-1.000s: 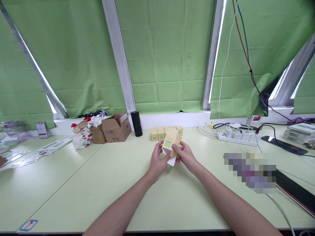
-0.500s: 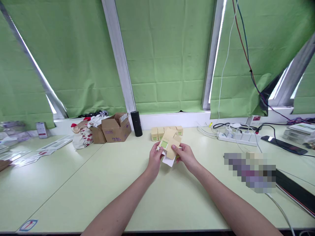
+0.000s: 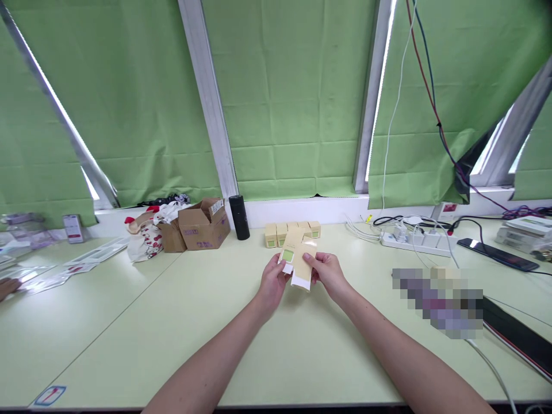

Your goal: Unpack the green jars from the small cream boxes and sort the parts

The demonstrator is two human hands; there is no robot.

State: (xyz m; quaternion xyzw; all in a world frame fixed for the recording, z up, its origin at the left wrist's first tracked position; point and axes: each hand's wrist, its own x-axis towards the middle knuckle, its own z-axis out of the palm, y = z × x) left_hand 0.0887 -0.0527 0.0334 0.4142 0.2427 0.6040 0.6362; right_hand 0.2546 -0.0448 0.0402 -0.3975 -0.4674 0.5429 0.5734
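Both my hands hold a small tan carton [image 3: 297,259] with a green square label and a white inner flap, above the middle of the pale green table [image 3: 129,322]. My left hand [image 3: 272,280] pinches its left edge near the green label. My right hand [image 3: 328,272] grips its right side with the thumb on top. The carton looks flattened and partly unfolded. Just beyond it, a row of several matching tan boxes [image 3: 276,234] stands near the window sill.
Brown cardboard boxes [image 3: 202,225] and a printed bag [image 3: 144,236] sit at back left beside a black cylinder [image 3: 239,217]. A power strip with cables [image 3: 416,238] and a dark flat device [image 3: 498,253] lie at right. Another person's fingertips [image 3: 6,286] show at far left.
The carton has turned in my hands from a squarish box shape to a flatter, longer piece with the white flap pointing down. Both hands stayed in about the same place.
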